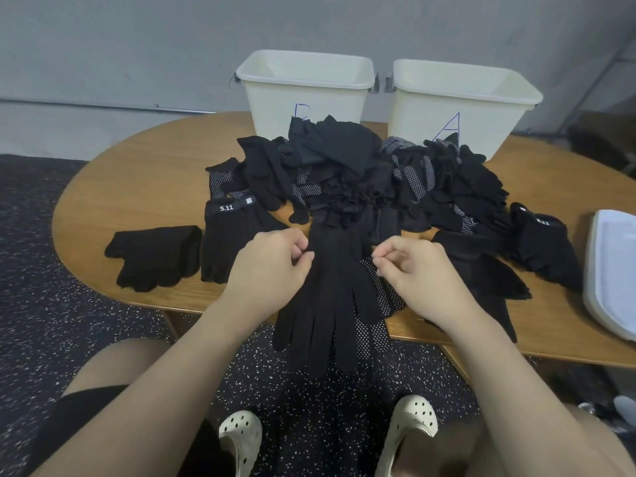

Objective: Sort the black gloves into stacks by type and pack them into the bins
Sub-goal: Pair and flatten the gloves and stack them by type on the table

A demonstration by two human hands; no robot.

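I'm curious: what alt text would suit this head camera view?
Two bare hands, left hand and right hand, pinch the edges of a long black glove draped over a wooden table, before a glove pile and two cream bins.

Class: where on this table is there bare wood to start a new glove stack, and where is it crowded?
Bare wood lies left of bin B, behind the small glove stack, and on the far right between bin A and the tray. The middle is crowded by the glove pile.

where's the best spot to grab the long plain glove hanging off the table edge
Grip the long plain glove at its flat palm, from above. That part lies on the table; its fingers dangle past the edge and the cuff is buried in the pile.
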